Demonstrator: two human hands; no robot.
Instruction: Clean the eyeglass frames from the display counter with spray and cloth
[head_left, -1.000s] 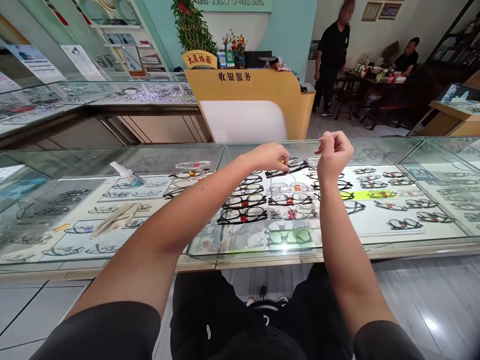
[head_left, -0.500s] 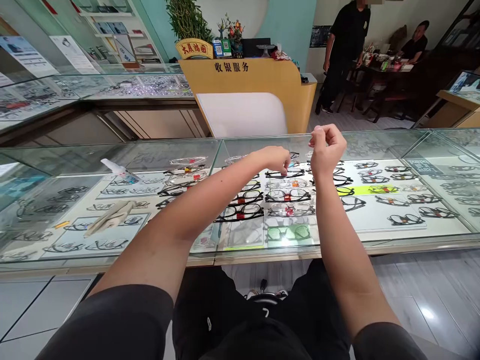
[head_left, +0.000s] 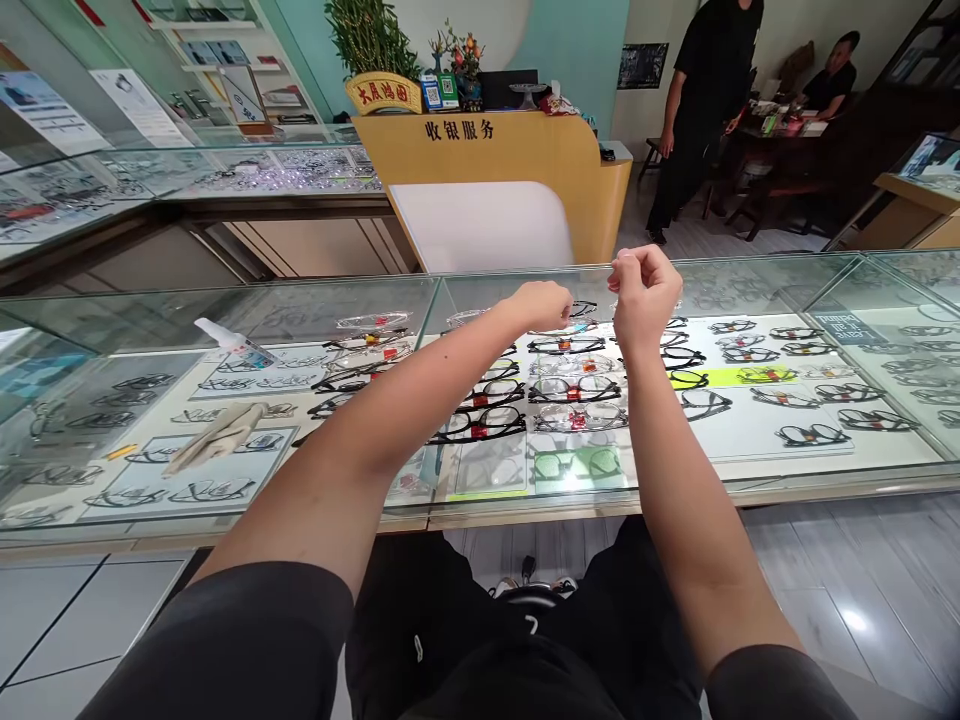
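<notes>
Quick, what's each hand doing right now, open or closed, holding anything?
Left hand: curled shut above the glass counter; contents cannot be told.
Right hand: raised, pinched shut; contents cannot be told.

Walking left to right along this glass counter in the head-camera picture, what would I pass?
A folded beige cloth → the person's left hand → the person's right hand → a bright yellow strip inside the case → a dark sign card inside the case.

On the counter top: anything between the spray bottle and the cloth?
Nothing on top: in the head view the glass counter is bare between spray bottle and cloth; only displayed frames show beneath the glass.
</notes>
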